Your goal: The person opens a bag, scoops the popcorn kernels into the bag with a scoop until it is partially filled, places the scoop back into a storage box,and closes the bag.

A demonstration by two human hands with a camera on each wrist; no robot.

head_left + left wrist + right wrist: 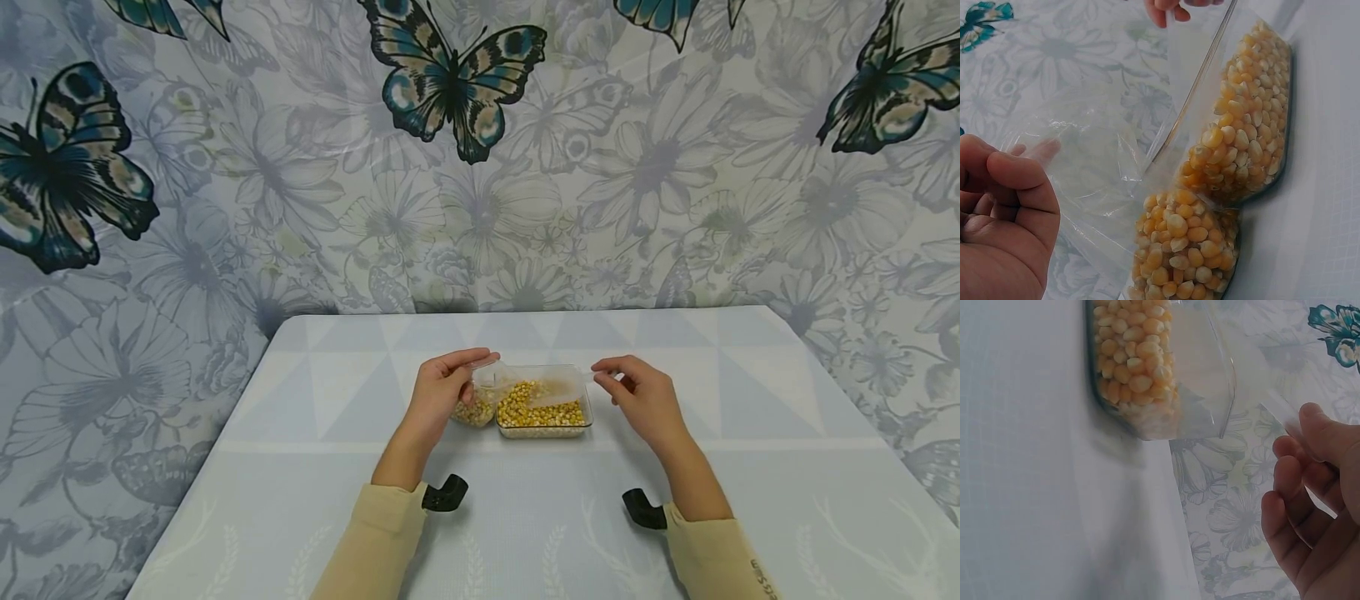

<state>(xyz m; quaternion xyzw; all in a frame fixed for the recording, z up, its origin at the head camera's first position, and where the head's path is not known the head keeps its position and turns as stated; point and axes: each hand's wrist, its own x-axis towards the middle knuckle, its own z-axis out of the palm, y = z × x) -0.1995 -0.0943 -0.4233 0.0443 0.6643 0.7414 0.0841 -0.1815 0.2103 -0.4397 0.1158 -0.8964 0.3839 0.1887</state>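
Note:
A clear rectangular container [543,432] holds yellow corn kernels [517,407]. Against its left side stands a clear plastic bag [1094,187], whose lower part bulges with more kernels [1188,250]. My left hand [438,392] pinches the bag's upper edge between thumb and fingers. On the other side, my right hand [641,396] pinches the thin end of a translucent plastic piece [1282,412], which looks like a scoop. Its whitish wide part [557,390] appears over the kernels in the head view; whether it touches them I cannot tell.
Both things stand on a pale table [525,508] with a triangle pattern, toward its far half. Behind the table's back edge hangs a floral cloth [660,175] with butterflies. A black curved piece [446,493] sticks out from each sleeve cuff.

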